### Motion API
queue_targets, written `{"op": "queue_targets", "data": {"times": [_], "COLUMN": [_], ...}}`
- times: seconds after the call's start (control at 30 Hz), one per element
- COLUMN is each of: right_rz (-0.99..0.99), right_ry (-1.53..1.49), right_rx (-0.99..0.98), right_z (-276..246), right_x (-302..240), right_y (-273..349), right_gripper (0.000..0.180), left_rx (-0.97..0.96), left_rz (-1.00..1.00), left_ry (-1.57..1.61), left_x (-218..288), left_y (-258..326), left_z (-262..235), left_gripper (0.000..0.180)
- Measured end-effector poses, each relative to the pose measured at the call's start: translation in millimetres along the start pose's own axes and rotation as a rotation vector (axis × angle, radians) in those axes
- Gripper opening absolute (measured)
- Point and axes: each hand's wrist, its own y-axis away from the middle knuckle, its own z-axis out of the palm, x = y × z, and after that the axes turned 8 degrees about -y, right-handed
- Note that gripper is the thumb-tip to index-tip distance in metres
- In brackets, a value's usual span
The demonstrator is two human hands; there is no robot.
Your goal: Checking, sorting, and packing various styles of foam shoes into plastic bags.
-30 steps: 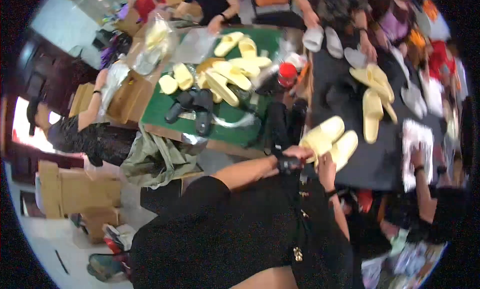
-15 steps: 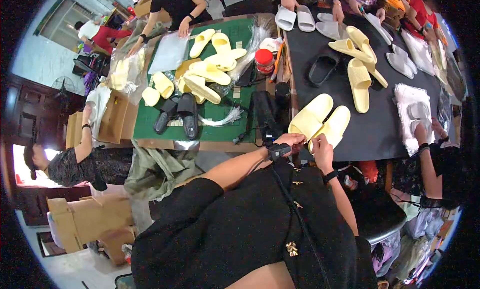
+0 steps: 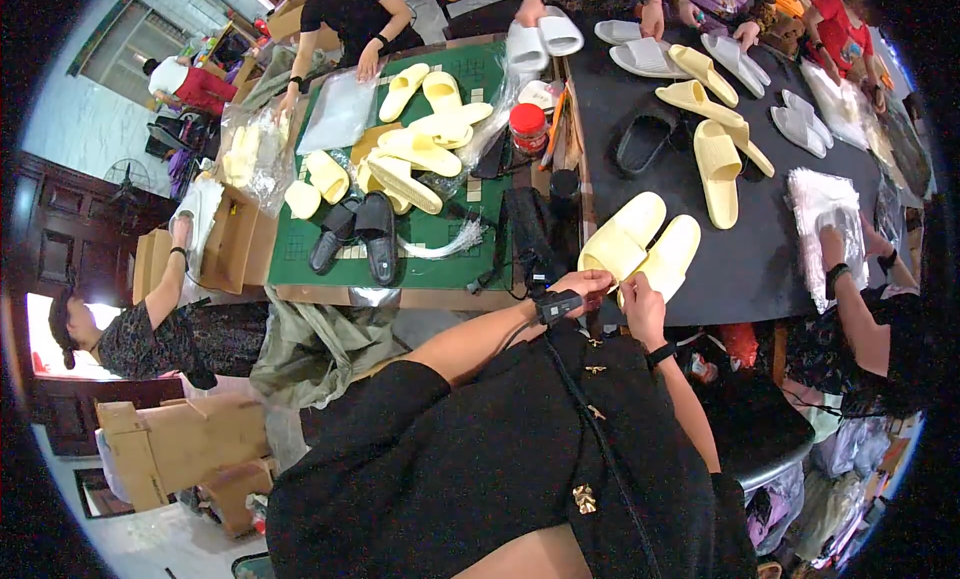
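A pair of pale yellow slippers lies side by side at the near edge of the black table: the left slipper (image 3: 624, 235) and the right slipper (image 3: 669, 256). My left hand (image 3: 588, 283) is closed in a pinch at the near end of the left slipper. Close beside it, my right hand (image 3: 642, 299) pinches at the strap edge of the right slipper. Something small seems to be between the fingertips, too tiny to make out. Both hands meet at the gap between the two slippers, whose near ends the fingers partly hide.
Left is a green-topped table (image 3: 300, 249) with yellow slippers, black slippers (image 3: 375, 237), a white strand bundle (image 3: 455, 241) and a red-lidded jar (image 3: 528, 127). More yellow slippers (image 3: 717, 174) and a black slipper (image 3: 645, 144) lie ahead. Co-workers handle grey slippers (image 3: 648, 59) and plastic bags (image 3: 828, 224).
My hands stay almost where they were, still pinching at the slippers. Across the table, co-workers' hands have shifted grey slippers leftward. At the right, a co-worker's hand has moved over the plastic bags.
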Motion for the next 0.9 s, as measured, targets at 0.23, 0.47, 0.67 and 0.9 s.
{"op": "queue_targets", "data": {"times": [0.23,0.47,0.67,0.9], "right_rz": [0.028,0.042,-0.075,-0.094], "right_ry": [0.115,0.251,0.277,0.270], "right_rx": [0.001,-0.052,-0.009,-0.026], "right_z": [3,3,12,16], "right_x": [-3,-11,-7,-2], "right_y": [3,5,9,10], "right_gripper": [0.020,0.025,0.027,0.027], "left_rx": [-0.024,0.051,0.073,0.060], "left_rz": [0.008,-0.001,0.013,0.034], "left_ry": [0.056,0.057,0.060,0.074], "left_x": [-1,3,5,2], "left_y": [-3,2,6,6], "left_z": [-1,8,13,12], "left_gripper": [0.016,0.018,0.019,0.020]}}
